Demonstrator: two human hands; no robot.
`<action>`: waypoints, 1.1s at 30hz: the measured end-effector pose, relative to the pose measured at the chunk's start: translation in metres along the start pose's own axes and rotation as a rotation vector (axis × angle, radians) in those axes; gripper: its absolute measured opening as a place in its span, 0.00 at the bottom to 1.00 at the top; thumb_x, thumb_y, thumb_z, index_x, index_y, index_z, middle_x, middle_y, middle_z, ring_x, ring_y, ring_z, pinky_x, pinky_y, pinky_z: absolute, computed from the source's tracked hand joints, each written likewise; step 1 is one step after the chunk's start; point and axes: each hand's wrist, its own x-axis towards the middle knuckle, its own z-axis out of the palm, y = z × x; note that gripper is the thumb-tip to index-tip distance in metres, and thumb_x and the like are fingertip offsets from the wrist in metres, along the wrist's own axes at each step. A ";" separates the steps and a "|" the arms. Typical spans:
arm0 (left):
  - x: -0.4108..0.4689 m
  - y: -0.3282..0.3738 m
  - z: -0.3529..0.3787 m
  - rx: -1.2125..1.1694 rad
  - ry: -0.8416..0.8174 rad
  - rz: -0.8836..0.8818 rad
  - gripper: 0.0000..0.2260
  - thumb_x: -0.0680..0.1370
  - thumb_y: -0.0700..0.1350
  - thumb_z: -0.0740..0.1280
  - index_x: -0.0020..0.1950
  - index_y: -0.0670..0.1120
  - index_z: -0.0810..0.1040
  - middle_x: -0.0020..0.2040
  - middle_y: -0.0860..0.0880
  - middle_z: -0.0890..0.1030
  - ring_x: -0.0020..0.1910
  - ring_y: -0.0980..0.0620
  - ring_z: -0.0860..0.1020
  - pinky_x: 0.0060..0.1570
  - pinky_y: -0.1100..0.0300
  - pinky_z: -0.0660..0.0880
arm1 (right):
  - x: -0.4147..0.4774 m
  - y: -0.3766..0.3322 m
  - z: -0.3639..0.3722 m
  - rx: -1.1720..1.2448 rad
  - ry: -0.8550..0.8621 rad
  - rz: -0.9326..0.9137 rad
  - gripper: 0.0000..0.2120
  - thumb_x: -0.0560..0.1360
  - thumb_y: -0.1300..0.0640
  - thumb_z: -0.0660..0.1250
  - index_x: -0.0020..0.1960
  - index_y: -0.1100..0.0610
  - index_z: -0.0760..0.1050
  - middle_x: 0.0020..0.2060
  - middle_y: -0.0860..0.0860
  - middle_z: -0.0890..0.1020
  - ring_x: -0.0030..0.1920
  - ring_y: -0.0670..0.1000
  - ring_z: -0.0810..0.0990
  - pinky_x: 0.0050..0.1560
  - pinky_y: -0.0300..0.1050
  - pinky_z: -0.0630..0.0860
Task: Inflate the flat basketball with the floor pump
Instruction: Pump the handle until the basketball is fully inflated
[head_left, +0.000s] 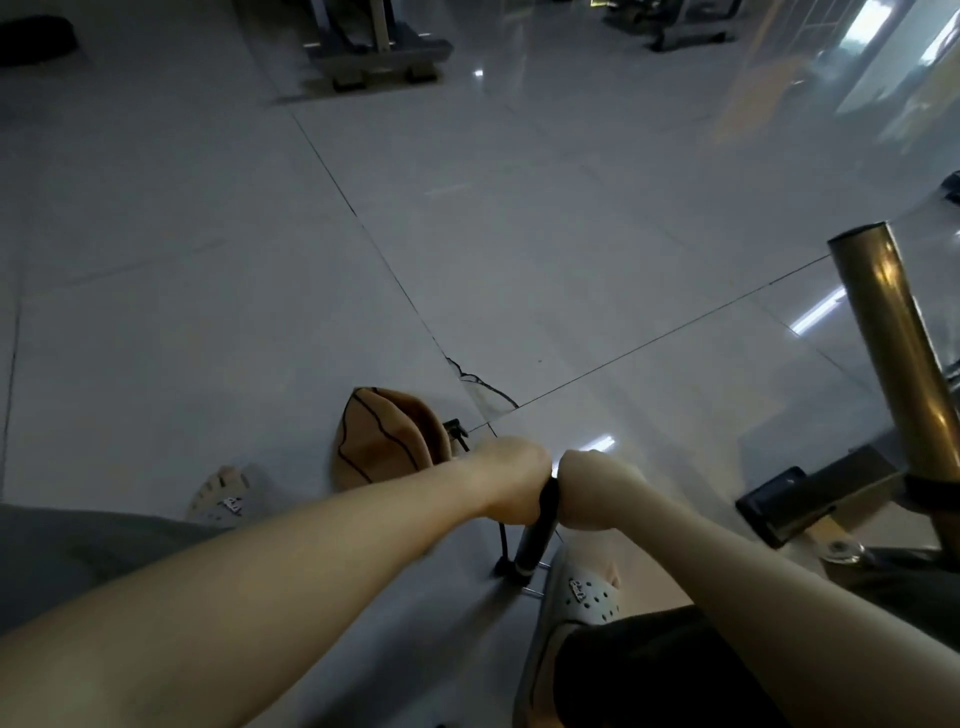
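In the head view, the left hand and right hand are both clamped round the black pump handle, fists side by side, low over the floor pump. A clog stands at the pump's foot, near right. Just left and a little farther off, the basketball lies on the tiled floor, caved in and creased. The hose reaches its right edge; whether it is seated in the valve I cannot tell. Pumping seems under way, with most of the filling left to do. No container shows.
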 end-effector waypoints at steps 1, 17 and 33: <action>0.001 -0.001 0.002 0.002 -0.002 0.007 0.02 0.74 0.40 0.64 0.44 0.44 0.75 0.35 0.48 0.74 0.31 0.48 0.73 0.29 0.58 0.68 | 0.002 -0.001 0.003 0.011 0.014 0.016 0.09 0.74 0.61 0.62 0.36 0.55 0.66 0.33 0.50 0.72 0.36 0.50 0.74 0.43 0.42 0.74; -0.073 0.016 -0.179 -0.064 0.101 0.048 0.04 0.73 0.37 0.69 0.39 0.43 0.79 0.30 0.50 0.74 0.26 0.54 0.70 0.22 0.65 0.64 | -0.095 0.018 -0.159 0.209 0.091 -0.072 0.05 0.67 0.64 0.72 0.36 0.64 0.77 0.27 0.55 0.74 0.24 0.53 0.71 0.31 0.45 0.73; -0.016 0.010 0.012 0.008 0.044 0.015 0.05 0.75 0.44 0.64 0.39 0.48 0.72 0.35 0.50 0.74 0.32 0.48 0.72 0.27 0.61 0.62 | -0.002 -0.003 0.027 0.049 -0.056 0.058 0.10 0.75 0.59 0.62 0.36 0.54 0.66 0.34 0.49 0.71 0.42 0.52 0.76 0.44 0.44 0.73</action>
